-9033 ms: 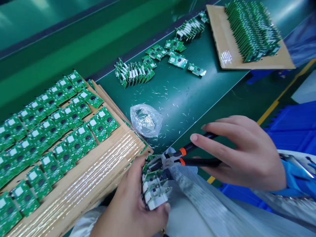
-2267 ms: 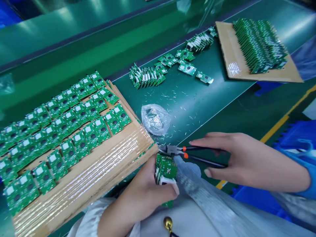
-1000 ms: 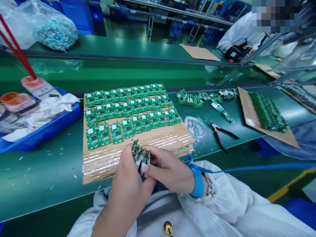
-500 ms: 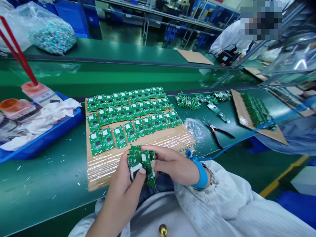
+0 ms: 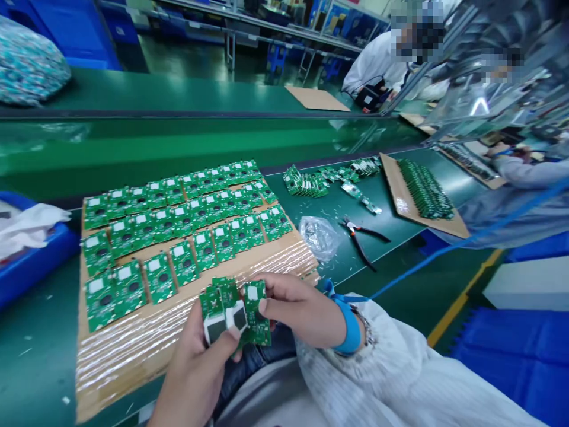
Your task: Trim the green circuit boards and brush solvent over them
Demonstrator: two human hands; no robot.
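Note:
My left hand (image 5: 202,350) is closed around a few green circuit boards (image 5: 219,303) that show dark squares with white frames. Beside them, my right hand (image 5: 297,308) pinches another circuit board (image 5: 256,317) with a white patch on it; the thumb lies on its face. Both hands are low in the view, just in front of my lap. A blue wrist strap (image 5: 349,326) is on my right wrist. Right behind my hands, rows of circuit boards (image 5: 182,261) lie overlapping on a cardboard sheet (image 5: 128,347) with shiny tape strips along its near part.
Cutters (image 5: 358,234) and a crumpled plastic bag (image 5: 317,237) lie right of the cardboard. Loose boards (image 5: 306,182) are piled behind them. Another cardboard (image 5: 395,193) carries stacked boards. A blue tray (image 5: 35,255) stands left. The strap's blue cord (image 5: 427,255) stretches right. Co-workers sit beyond.
The boards between my hands have spread apart: the right hand's board now shows its face with the white patch. My view has turned right, so the surroundings appear shifted left.

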